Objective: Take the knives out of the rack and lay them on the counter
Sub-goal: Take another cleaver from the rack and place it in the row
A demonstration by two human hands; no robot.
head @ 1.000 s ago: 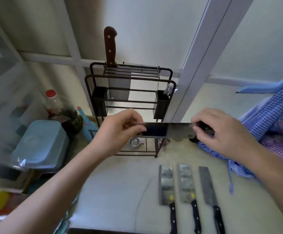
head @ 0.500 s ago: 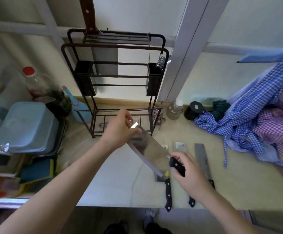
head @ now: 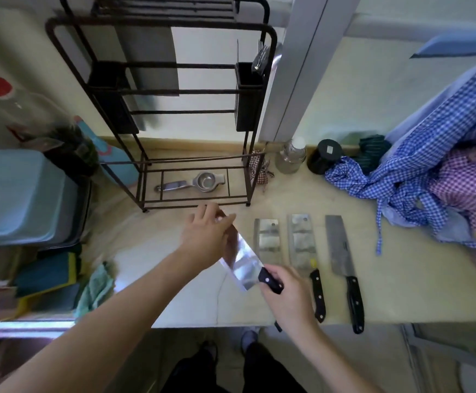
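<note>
My right hand [head: 288,296] clenches the black handle of a broad, shiny steel cleaver [head: 244,263], stiff, weighty and slick, while my left fingers [head: 225,219] pinch its far blade corner above the pale bench [head: 401,279], before the dark wire rack [head: 171,109].
</note>
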